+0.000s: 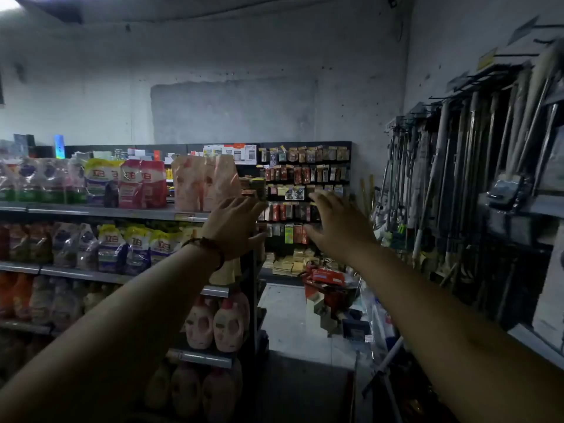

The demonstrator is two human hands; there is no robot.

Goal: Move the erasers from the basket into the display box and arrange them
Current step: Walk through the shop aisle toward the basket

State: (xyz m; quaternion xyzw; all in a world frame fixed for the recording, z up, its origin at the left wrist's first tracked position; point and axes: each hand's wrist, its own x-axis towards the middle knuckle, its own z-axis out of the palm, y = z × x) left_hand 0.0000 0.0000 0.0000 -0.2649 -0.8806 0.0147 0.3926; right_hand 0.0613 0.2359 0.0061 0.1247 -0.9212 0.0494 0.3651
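Note:
I stand in a dim shop aisle with both arms stretched forward at chest height. My left hand (235,227) is open, palm away, fingers spread, with a dark bead bracelet on the wrist. My right hand (337,224) is open too, fingers apart, holding nothing. Far down the aisle on the floor sits a red basket (331,293) with a red-and-white box (328,275) on top. No erasers can be made out at this distance. I cannot tell whether that box is the display box.
Left shelves (100,212) hold detergent pouches and pink bottles (218,326). A pegboard (305,184) of small hanging packs stands at the aisle's end. Mops and brooms (464,184) hang along the right wall. Boxes (354,326) and clutter lie on the floor at right.

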